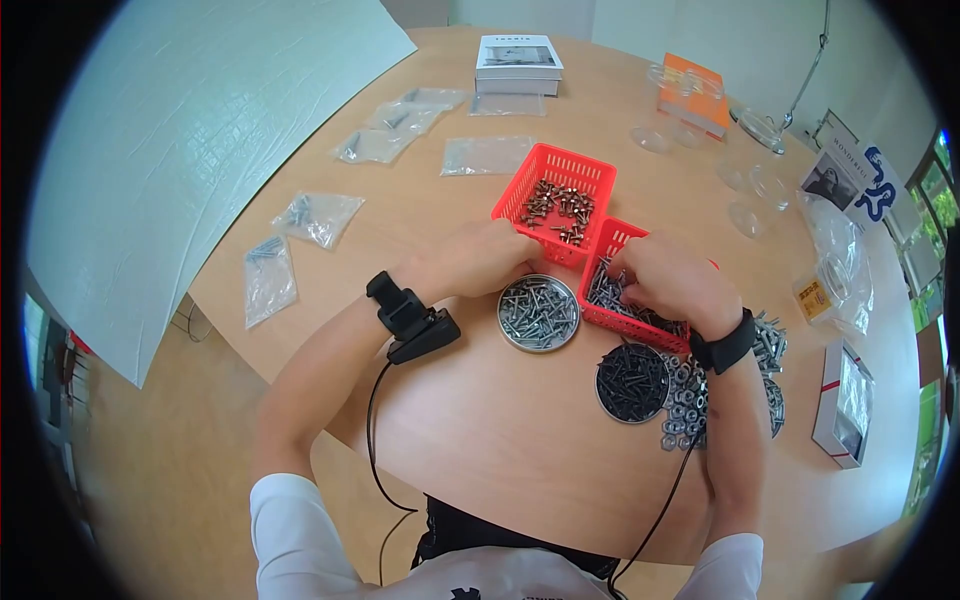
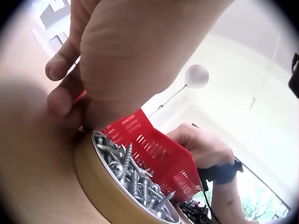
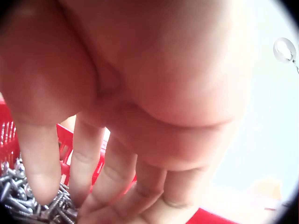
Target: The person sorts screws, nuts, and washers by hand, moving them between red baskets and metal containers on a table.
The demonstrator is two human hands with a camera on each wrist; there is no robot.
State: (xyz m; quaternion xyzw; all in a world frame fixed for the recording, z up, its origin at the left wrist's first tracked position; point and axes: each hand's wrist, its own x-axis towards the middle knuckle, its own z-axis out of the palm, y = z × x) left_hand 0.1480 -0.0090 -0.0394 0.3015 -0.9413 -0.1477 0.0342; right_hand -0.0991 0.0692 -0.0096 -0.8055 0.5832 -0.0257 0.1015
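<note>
My right hand reaches into the nearer red basket, which holds silver screws. In the right wrist view its fingers point down, the thumb apart from them over the screws; some fingertips are out of sight. My left hand is bent at the far edge of a round tin full of silver screws, close to the front wall of the farther red basket. That basket has bronze-coloured bolts inside. Whether the left fingertips pinch anything, I cannot tell.
Black screws fill another round dish beside silver nuts near my right forearm. Plastic bags lie to the left and behind. A white book stack, clear dishes and an open box stand farther out.
</note>
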